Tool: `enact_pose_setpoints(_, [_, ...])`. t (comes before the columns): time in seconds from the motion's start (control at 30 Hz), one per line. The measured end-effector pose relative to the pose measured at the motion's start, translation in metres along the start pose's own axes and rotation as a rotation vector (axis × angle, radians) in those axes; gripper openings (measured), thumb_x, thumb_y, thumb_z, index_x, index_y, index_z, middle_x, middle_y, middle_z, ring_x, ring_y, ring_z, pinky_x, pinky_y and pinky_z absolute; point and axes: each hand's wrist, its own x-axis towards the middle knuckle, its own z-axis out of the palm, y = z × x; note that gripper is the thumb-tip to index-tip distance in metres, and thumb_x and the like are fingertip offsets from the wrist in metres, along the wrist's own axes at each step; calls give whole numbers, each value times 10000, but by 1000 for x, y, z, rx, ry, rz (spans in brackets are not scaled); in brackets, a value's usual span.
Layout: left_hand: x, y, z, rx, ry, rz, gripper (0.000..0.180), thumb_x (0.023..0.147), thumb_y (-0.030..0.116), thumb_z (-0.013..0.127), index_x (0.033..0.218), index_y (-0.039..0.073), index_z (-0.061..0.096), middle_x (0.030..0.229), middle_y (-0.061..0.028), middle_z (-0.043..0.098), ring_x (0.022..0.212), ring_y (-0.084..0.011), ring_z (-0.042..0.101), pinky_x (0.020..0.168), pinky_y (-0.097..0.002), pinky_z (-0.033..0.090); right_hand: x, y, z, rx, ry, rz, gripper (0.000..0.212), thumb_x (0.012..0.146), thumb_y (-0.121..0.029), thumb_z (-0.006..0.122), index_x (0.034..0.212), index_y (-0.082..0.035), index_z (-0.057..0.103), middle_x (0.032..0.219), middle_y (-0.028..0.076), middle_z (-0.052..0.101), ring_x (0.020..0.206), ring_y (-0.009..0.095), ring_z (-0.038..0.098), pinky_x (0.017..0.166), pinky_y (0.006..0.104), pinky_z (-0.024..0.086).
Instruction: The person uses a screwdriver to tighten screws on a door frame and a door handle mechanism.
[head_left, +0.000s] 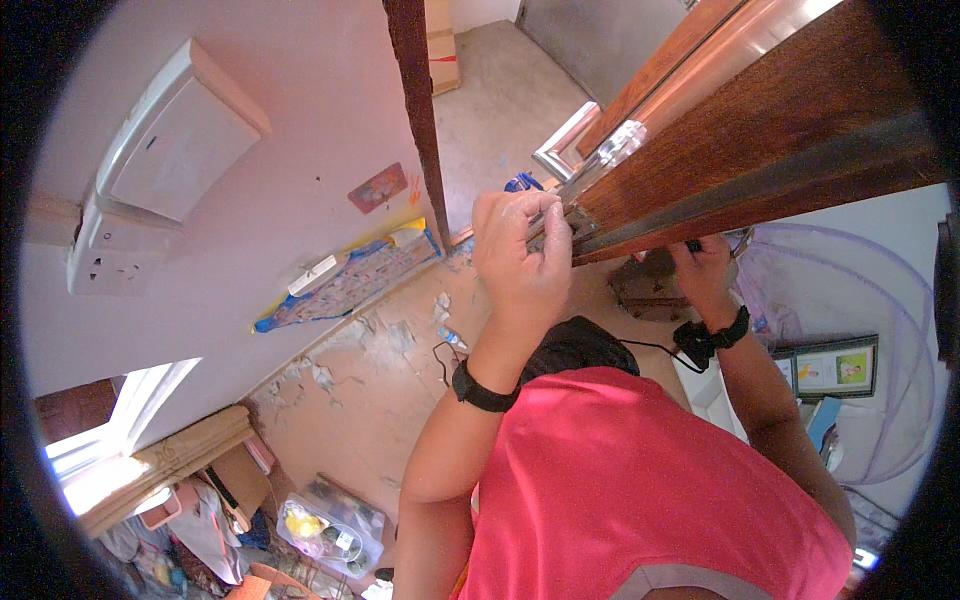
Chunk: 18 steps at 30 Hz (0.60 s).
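A dark brown wooden door [760,130] stands ajar, coming in from the upper right. On its face are a silver lever handle [568,140] and a shiny metal fitting [622,143]. My left hand [522,250] is closed in a pinch at the door's edge, by a dark recess [578,222]. Whatever its fingertips hold is too small or hidden. Beneath the door's near side, my right hand [706,270] has its fingers curled around something dark, partly covered by the door. A brown box-like object [650,290] lies below, next to that hand.
At left, a wall holds a white switch box [180,130] and a socket [115,250]. Paint flakes [400,335] and a small tube [452,338] litter the floor. A clear plastic bin [330,530] stands lower left. At right are a framed picture [835,368] and a mesh net [850,260].
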Motion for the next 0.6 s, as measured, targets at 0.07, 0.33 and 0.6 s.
enact_pose_setpoints(0.07, [-3,-2,-3,27,12,48,149,725,-46,658,845,29,610,819,-103,613,784,-289,546,723,-362,436,-1,3,1,19,28,-42,211,815,-71,695,807,-23,489,746,114,542,682,231,534,655,313,446])
enact_pose_setpoints(0.33, [-6,12,-2,35,58,163,241,707,-59,710,924,28,650,824,-90,634,784,-270,542,697,-338,429,-9,16,1,18,24,34,236,818,-78,700,762,-41,474,734,92,553,660,212,526,627,296,436])
enact_pose_setpoints(0.6, [0,5,-5,229,-14,424,245,676,-9,686,909,1,612,887,-107,596,808,-296,543,696,-398,416,-14,17,-1,41,62,5,219,796,-61,705,746,-44,493,713,89,573,632,222,532,610,313,436])
